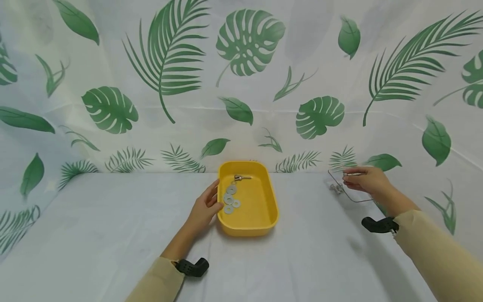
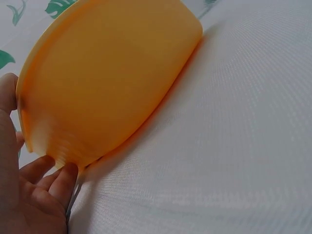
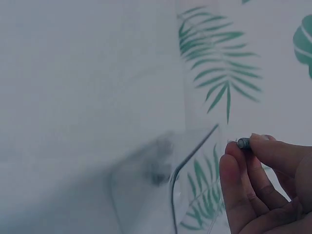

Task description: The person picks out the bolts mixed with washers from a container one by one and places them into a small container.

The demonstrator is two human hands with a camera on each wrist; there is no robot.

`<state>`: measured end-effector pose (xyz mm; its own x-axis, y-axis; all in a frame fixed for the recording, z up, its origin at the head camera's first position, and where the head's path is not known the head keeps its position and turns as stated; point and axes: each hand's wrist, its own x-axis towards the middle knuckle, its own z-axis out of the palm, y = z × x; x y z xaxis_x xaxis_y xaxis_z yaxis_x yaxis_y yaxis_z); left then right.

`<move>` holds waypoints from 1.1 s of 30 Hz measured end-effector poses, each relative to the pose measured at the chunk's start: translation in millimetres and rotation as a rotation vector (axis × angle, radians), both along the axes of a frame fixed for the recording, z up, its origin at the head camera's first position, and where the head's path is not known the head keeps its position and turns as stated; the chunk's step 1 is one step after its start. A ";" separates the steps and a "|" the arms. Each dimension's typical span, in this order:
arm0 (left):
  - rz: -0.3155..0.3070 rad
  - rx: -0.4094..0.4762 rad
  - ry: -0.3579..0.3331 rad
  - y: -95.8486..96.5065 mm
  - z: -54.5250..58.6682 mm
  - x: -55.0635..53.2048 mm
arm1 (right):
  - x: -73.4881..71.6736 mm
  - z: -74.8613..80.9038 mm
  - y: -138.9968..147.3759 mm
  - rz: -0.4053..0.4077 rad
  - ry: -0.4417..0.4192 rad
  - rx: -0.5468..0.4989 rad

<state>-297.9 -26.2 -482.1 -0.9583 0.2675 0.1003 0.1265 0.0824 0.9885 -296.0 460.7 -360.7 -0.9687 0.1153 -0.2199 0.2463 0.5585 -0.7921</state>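
Note:
My left hand (image 1: 203,209) grips the left side of a yellow plastic tray (image 1: 260,228), thumb at the rim and fingers against the outer wall. In the left wrist view, the fingertips press the tray's wall near its base. Several flat metal washers (image 1: 228,199) lie along the tray's left side, with a metal bolt (image 1: 243,178) behind them. At the right, my right hand (image 1: 364,181) pinches a small threaded metal piece (image 3: 244,143) between thumb and fingers. It hovers over a clear container (image 3: 174,190) with a dark rim line. Blurred metal hardware (image 1: 336,188) shows within the container's outline.
A white cloth (image 1: 113,235) covers the table. Behind it rises a white backdrop (image 1: 196,138) with green leaf prints, close to the tray's far end and the clear container. Both wrists carry a black camera mount (image 1: 192,267).

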 end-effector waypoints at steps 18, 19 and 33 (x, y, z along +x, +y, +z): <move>0.001 0.002 0.008 0.5 -0.6 -1.0 | -8.3 -21.9 42.2 -0.159 -0.074 0.107; 0.000 0.003 0.007 0.5 -0.9 -1.2 | -9.2 -23.0 43.3 -0.165 -0.080 0.102; -0.016 0.015 0.023 -0.8 -2.9 -2.4 | -23.4 -37.1 40.1 -0.137 -0.105 0.120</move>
<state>-300.3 -27.0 -485.0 -0.9514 0.2809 0.1265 0.1506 0.0659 0.9864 -319.4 500.9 -397.8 -0.9148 0.2756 -0.2953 0.4038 0.6029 -0.6881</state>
